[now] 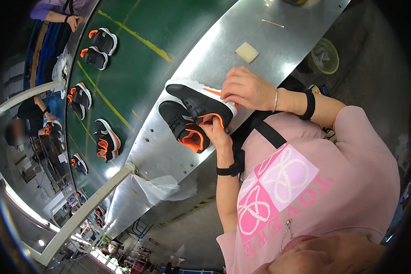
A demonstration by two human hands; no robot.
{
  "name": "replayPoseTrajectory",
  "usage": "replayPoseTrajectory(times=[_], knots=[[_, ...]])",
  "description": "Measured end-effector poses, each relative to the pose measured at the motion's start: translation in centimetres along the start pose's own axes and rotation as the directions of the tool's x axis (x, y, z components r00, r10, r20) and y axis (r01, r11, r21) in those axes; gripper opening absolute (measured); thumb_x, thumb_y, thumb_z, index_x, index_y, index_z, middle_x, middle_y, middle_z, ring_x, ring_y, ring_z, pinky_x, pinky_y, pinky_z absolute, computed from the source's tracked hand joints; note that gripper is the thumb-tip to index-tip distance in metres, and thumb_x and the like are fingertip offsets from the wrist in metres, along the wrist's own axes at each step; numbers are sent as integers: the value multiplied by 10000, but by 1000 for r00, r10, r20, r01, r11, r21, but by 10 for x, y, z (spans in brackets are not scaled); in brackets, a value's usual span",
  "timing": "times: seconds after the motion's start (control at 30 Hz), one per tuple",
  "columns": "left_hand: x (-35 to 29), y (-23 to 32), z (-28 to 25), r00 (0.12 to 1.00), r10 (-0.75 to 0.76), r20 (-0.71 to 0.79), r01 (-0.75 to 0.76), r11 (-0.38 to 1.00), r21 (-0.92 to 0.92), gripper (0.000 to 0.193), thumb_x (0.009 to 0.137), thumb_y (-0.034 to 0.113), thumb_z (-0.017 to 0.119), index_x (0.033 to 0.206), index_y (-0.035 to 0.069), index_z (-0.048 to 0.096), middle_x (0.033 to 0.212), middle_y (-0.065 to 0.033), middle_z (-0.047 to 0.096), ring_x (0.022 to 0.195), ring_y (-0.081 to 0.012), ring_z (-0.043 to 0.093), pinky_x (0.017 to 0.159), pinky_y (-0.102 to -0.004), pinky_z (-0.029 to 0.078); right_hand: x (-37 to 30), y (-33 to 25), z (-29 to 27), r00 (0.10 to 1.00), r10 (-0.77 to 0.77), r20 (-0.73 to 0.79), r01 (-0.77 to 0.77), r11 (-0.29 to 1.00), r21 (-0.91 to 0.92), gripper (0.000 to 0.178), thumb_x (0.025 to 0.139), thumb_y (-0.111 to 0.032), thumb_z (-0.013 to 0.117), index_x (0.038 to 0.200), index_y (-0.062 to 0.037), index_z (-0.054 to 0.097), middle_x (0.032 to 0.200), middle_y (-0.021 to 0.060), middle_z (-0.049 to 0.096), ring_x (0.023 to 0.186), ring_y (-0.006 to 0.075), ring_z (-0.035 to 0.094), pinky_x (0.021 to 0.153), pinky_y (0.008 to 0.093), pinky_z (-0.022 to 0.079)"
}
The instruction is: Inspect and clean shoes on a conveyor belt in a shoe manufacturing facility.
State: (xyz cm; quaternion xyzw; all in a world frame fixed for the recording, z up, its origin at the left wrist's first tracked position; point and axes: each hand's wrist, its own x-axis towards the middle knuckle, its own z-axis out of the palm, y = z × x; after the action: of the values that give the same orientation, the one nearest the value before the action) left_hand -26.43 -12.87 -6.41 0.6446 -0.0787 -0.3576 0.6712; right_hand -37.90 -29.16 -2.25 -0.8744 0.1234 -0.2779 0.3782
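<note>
Shoe tilted between two hands at the steel bench

A black-and-orange tilted shoe (202, 97) sat over the near part of the metal bench (221, 48), rolled toward its side so that its white sole edge showed along the far side. The left hand (217, 132) had its fingers at the orange-lined opening, apparently gripping the collar. The right hand (247, 89) met the heel end from the right, its fingers bent close together on the edge of the sole and upper; whether they pinched something small could not be told. A second shoe (174, 118) stood just to the left, its opening toward the wearer.

The step in hand looked like close work or checking at the heel. By that reading, the next move called for a steady left grip and light, exact contact from the right fingers, without scuffing the upper.

Farther right on the bench lay a pale sponge (246, 52) and a thin stick (273, 23). To the left, more shoes (108, 140) rested on the green belt (132, 59).

The left fingertips were hidden inside the shoe, and the right hand covered part of the heel. A co-worker's hand (73, 23) showed at the far left, with that body cut off; shoes farther down the belt were too small to make out.
</note>
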Motion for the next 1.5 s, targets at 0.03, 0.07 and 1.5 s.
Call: replayPoseTrajectory(times=[0.03,0.07,1.5], knots=[[1,-3,-3,1000,-4,31,3,1000,10,361,923,-37,525,1274,5,453,1254,-96,523,1133,-194,545,1009,-346,445,1,-2,3,1000,-22,-5,22,999,-34,126,800,-132,730,907,-93,675,945,18,628,989,242,558,926,382,416],[1,-6,-5,1000,-4,23,4,1000,6,361,923,-37,525,1274,5,453,1254,-96,523,1133,-194,545,1009,-346,445,2,-4,5,999,-45,-10,44,997,-68,135,792,-127,729,911,-95,673,948,19,623,992,245,558,927,380,412],[10,-21,1,997,67,-42,-65,996,55,421,924,-33,523,1326,23,413,1266,-108,522,1153,-200,542,1015,-344,452,44,31,-19,835,-449,318,523,827,-206,207,753,-122,651,957,-155,657,974,-9,608,1055,231,566,949,380,451]])
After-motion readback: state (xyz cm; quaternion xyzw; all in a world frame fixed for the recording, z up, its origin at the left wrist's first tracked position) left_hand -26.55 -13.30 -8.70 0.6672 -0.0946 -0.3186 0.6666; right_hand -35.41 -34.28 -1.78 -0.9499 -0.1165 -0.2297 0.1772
